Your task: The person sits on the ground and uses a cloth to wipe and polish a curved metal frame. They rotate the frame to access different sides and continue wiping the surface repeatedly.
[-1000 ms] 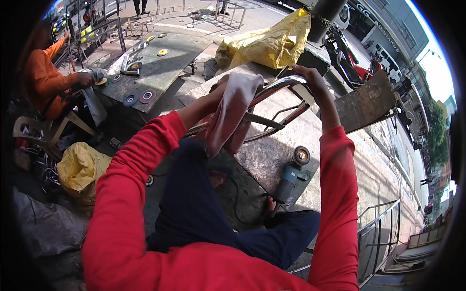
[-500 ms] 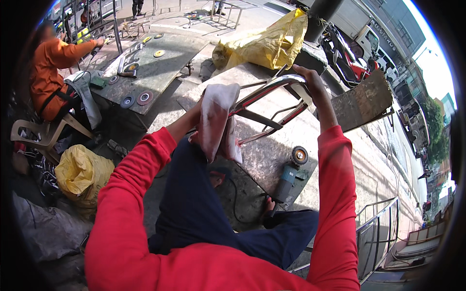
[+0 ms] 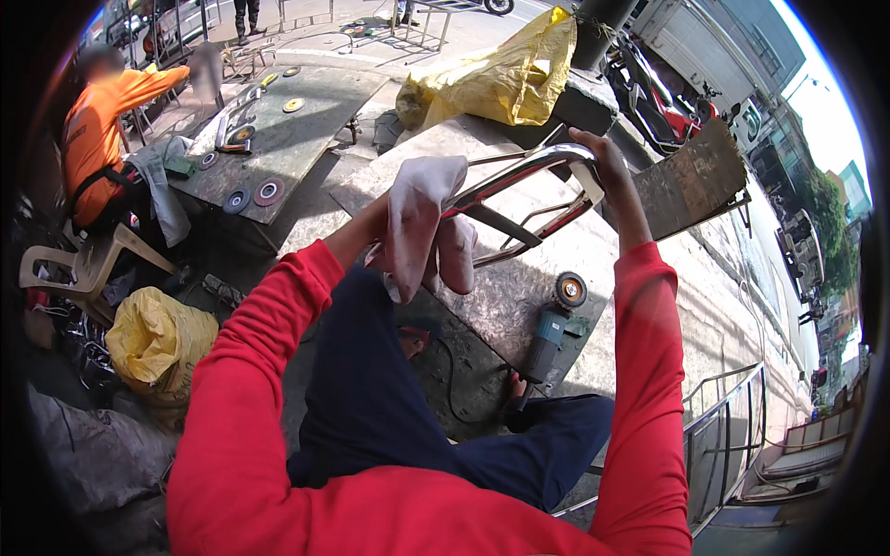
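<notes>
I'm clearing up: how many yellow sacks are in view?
2: the far yellow sack, beyond the metal frame, and the near yellow sack, at lower left. Others may be hidden.

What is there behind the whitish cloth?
Bars of the shiny metal frame and the left forearm go behind the cloth; the frame's covered part and the left hand's grip cannot be seen.
</notes>
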Demonstrator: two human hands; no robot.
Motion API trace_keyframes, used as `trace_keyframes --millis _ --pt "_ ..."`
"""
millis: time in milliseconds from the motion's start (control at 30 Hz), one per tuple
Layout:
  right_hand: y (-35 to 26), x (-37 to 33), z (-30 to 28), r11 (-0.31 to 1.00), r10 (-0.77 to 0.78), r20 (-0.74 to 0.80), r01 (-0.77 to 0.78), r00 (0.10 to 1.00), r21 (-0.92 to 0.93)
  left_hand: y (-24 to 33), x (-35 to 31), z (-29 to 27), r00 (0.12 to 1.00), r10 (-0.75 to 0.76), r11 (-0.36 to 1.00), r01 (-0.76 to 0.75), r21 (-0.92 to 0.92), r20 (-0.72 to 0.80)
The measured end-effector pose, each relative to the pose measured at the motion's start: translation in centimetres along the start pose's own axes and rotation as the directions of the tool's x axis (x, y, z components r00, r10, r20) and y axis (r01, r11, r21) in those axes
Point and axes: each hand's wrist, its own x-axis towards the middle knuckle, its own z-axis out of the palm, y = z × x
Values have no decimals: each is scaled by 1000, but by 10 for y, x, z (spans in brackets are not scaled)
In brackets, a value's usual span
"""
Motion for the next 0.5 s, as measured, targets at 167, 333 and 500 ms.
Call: trace_keyframes --millis 167,333,500 --pt "-3 -8 -1 998 20 -31 -18 999 67 -32 -42 27 975 -7 970 -47 -239 -220" --pt "2 13 12 987 60 -29 -55 998 152 -23 20 6 994 37 942 -70 -329 -104" --pt "29 32 11 924 -150 -42 125 988 -361 49 58 3 934 -324 701 132 701 148"
